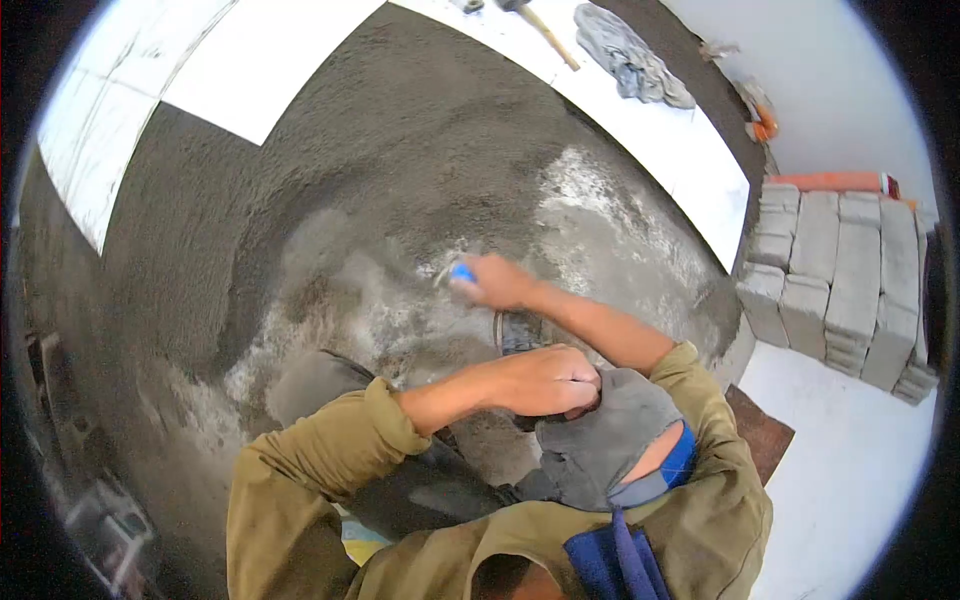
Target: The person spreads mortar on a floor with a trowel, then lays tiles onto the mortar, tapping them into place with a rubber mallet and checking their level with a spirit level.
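My right hand [492,281] is closed around the blue handle of a trowel [462,273], over the rough grey mortar [400,130]. A short metal shank shows past the handle; the blade is blurred against the grey surface. Crossing in front of my body, my left hand [552,381] rests as a fist on my bent, grey-clad knee [610,430]. Its curled fingers hide whatever may be inside. Pale powder [580,185] is scattered on the ground ahead and to the right of the trowel.
White tiles [240,70] lie at the upper left. Another white tile strip [660,150] runs along the upper right, bearing a wooden-handled mallet [540,30] and a grey rag [630,60]. Stacked grey blocks [835,270] stand by the right wall, near a brown board [760,435].
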A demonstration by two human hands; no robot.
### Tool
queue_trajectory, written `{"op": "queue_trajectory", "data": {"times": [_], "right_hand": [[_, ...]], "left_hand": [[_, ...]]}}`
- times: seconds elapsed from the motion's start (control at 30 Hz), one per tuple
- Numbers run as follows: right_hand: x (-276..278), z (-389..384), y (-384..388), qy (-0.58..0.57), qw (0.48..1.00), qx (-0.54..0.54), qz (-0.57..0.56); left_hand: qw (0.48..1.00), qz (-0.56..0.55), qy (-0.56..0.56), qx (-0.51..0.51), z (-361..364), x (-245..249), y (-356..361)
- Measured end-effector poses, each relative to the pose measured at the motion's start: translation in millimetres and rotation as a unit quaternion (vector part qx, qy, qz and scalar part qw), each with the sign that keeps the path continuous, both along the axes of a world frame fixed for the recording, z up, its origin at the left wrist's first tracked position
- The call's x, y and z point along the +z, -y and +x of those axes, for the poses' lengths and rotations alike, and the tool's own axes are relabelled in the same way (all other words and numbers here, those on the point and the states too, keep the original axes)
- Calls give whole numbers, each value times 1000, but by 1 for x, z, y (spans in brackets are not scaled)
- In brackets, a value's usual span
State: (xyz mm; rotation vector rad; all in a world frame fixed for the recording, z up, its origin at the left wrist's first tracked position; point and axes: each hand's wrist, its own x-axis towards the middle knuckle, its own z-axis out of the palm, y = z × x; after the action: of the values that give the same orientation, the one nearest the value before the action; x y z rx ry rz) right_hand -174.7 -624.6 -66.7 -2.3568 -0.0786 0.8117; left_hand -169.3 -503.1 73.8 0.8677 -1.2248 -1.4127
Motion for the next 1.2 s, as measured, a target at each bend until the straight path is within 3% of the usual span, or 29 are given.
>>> {"op": "queue_trajectory", "data": {"times": [0.07,0.17,0.2,0.23,0.27,0.3,0.33,0.37,0.43,0.47,0.53,0.63,0.67,0.7,0.77,0.8,0.83,0.87,0.93,1.0,1.1,1.2], "right_hand": [[8,3,36,62,990,-129,-15],[30,-34,55,122,979,-163,9],[37,-45,58,120,979,-164,8],[45,-56,61,28,940,-334,61],[49,-62,62,-65,862,-490,111],[39,-63,66,-64,861,-492,112],[19,-64,75,-36,813,-561,150],[-1,-66,87,-3,754,-630,187],[-38,-48,108,-36,769,-600,216],[-51,-32,108,-3,816,-554,163],[-37,-18,98,28,834,-528,157],[22,-23,65,52,824,-546,144],[26,-29,59,39,823,-552,127],[28,-44,54,36,774,-609,166],[3,-64,30,7,676,-678,287],[-8,-74,16,-10,611,-710,350],[-33,-81,8,-22,621,-698,355],[-15,-77,-3,-42,562,-733,380],[-12,-74,-32,-84,594,-708,371],[9,-79,-13,-68,746,-592,297],[4,-53,11,-20,748,-610,262],[-5,-19,96,-12,719,-655,232]], "left_hand": [[999,21,-7,-40,2,2,0],[1000,-16,19,-4,3,0,-6],[997,-19,73,4,2,-1,-8],[992,-22,124,14,0,-1,-10],[992,-21,121,15,0,-3,-10],[974,20,225,-35,2,-5,-9],[939,57,327,-89,2,-7,-7],[937,51,331,-103,2,-10,-8],[882,130,408,-195,2,-17,-6],[871,143,430,-189,0,-22,-6],[856,156,444,-215,-5,-57,-15],[909,12,380,-170,8,-34,-6],[898,47,408,-160,7,-28,-2],[882,101,438,-138,11,-26,-8],[832,130,462,-278,10,-28,2],[876,103,428,-199,-1,-66,-19],[838,177,447,-257,2,-33,-2],[832,149,453,-284,6,-30,1],[872,103,433,-206,5,-33,-11],[873,122,442,-167,-9,-24,1],[876,121,445,-141,0,-32,-6],[873,141,444,-146,11,-27,0]]}}
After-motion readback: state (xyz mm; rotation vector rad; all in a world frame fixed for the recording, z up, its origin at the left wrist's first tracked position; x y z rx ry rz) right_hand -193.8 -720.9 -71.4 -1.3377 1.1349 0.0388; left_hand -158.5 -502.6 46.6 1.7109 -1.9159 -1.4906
